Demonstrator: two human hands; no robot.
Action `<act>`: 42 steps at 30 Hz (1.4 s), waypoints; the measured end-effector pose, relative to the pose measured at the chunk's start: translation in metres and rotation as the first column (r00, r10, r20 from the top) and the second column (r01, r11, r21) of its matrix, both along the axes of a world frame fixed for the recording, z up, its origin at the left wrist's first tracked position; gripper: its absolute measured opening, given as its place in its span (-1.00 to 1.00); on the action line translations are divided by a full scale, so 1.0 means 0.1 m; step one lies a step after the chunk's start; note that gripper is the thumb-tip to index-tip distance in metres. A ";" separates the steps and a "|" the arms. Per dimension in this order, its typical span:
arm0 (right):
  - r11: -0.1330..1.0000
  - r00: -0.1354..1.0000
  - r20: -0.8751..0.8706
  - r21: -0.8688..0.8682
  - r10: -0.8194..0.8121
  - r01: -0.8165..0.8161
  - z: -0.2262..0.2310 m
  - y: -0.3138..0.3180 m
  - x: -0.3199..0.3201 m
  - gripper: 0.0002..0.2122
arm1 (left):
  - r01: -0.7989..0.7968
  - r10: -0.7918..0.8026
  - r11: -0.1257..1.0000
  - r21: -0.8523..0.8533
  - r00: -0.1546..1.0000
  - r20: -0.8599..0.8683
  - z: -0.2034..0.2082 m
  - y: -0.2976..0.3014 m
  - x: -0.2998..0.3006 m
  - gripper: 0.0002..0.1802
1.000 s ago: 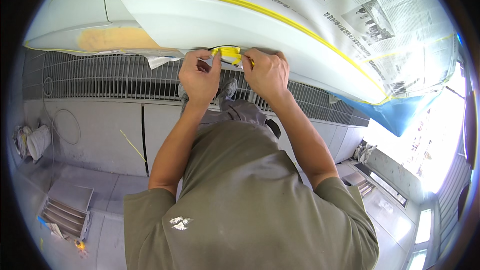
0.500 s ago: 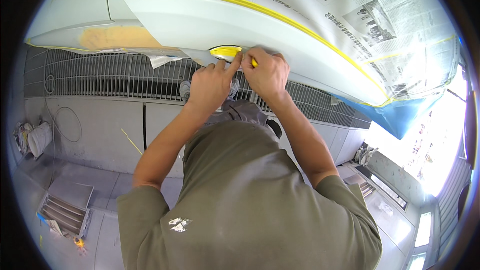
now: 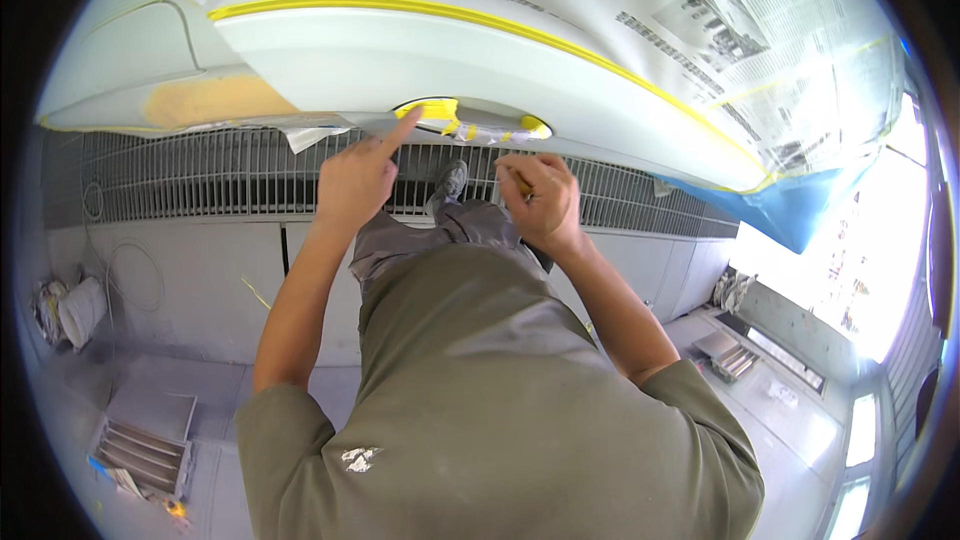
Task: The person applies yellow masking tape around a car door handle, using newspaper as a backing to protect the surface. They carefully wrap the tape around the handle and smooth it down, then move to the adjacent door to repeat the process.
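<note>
An oval fitting, dark-edged, is set in the pale car body panel. Yellow masking tape covers its left end, and more yellow patches and pale masking lie along it to the right. My left hand has its index finger stretched out, the tip on the tape at the left end. Its other fingers are loosely curled. Lower right of the fitting and apart from it, my right hand is closed round a bit of yellow masking tape, mostly hidden by the fingers.
Printed newspaper edged with a yellow tape line covers the upper panel. Blue sheeting hangs at the right. An orange-tan patch marks the panel at left. Below runs a floor grating; a louvred metal unit lies lower left.
My right hand has drawn away from the fitting, down and slightly right. The left hand has moved left and down, its index finger now on the tape's left end. Patches along the fitting are uncovered to view.
</note>
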State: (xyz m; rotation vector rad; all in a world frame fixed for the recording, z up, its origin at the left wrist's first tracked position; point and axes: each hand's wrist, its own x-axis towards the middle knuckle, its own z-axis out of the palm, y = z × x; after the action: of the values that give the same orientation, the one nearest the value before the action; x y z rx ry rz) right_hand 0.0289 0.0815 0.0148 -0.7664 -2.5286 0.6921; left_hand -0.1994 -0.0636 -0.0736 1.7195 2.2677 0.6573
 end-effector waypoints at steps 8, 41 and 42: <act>0.985 0.992 -0.010 -0.112 0.129 -0.130 -0.07 -0.24 0.07 -0.74 | -0.161 0.129 0.985 0.059 0.922 0.365 -0.26 -0.08 0.24 -0.10; 0.976 0.970 0.238 0.219 -0.042 -0.011 -0.04 0.24 -0.55 -0.90 | -0.713 0.227 0.647 0.272 0.520 0.823 -0.30 0.38 0.49 -0.86; 0.976 0.968 0.246 0.217 -0.045 -0.009 -0.04 0.24 -0.55 -0.90 | -0.742 0.231 0.616 0.267 0.494 0.838 -0.31 0.39 0.50 -0.85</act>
State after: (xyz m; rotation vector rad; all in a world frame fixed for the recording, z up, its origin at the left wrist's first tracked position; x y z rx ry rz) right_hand -0.0265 0.1055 0.0104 -0.8426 -2.7596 0.3208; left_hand -0.1496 -0.0249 -0.1050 0.5237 1.9646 1.9964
